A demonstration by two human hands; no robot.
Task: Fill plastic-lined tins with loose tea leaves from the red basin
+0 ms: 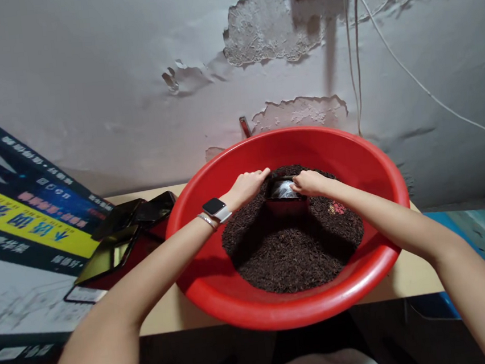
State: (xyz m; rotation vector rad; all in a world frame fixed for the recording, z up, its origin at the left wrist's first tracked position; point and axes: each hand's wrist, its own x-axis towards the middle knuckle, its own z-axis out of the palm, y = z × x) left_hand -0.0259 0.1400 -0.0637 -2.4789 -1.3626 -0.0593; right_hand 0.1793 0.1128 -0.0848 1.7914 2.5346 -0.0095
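A dark-rimmed, reddish rectangular tin stands in dark brown, thin dried pieces that look like loose tea leaves, filling a big red plastic basin. Inside the tin shows a clear plastic bag. My left hand, with a watch on its wrist, is closed at the tin's far left corner; its fingertips are partly hidden. At the right side of the opening, my right hand is closed, its thumb and finger pinching the bag's edge by the rim.
Several open tins with gold insides stand left of the basin on a pale table. Printed cartons rise at far left. A small red-and-yellow patch lies on the leaves. Cables hang along the peeling wall.
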